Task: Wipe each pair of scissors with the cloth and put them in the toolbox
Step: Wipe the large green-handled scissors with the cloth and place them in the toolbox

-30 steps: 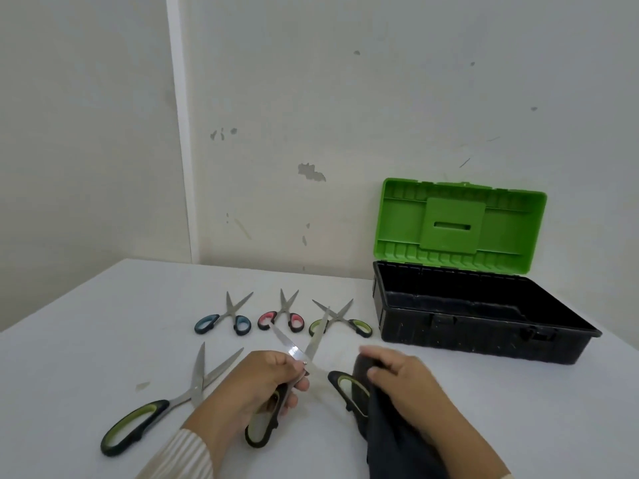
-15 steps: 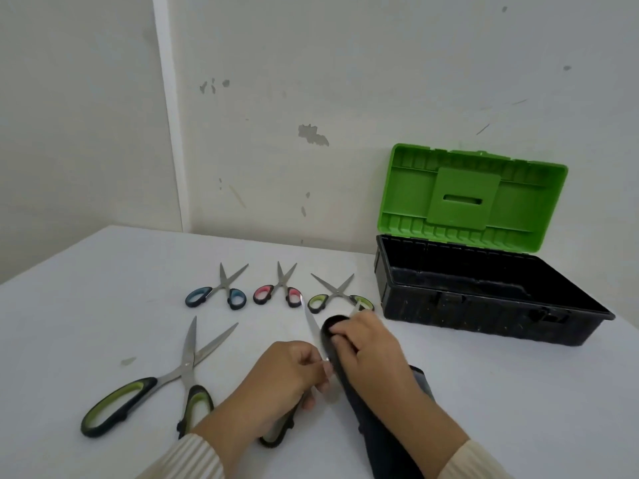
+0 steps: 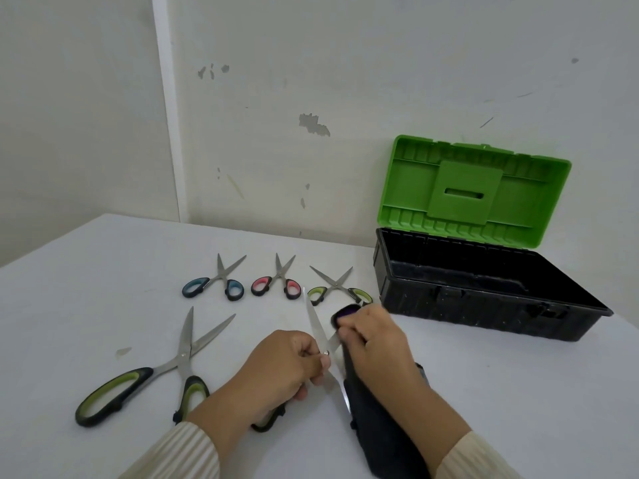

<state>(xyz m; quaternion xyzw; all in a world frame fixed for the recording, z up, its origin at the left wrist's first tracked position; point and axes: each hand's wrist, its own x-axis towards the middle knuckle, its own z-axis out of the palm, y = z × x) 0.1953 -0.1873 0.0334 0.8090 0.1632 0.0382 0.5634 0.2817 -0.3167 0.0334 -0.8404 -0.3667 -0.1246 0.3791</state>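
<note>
My left hand (image 3: pixel 281 369) grips the handle of a large pair of scissors (image 3: pixel 316 323), whose blades stand open and point away from me. My right hand (image 3: pixel 375 344) holds the dark cloth (image 3: pixel 383 430) pinched around one blade. Another large pair with green and black handles (image 3: pixel 162 375) lies open on the table to the left. Behind them lie three small pairs in a row: blue-handled (image 3: pixel 216 283), red-handled (image 3: pixel 276 281) and green-handled (image 3: pixel 337 288). The black toolbox (image 3: pixel 484 305) stands at the right with its green lid (image 3: pixel 473 191) up.
The white table (image 3: pixel 86 271) stands in a corner, with walls behind and to the left. The toolbox interior looks bare from here.
My right hand has brought the cloth forward along one blade of the held scissors. The view has also shifted a little.
</note>
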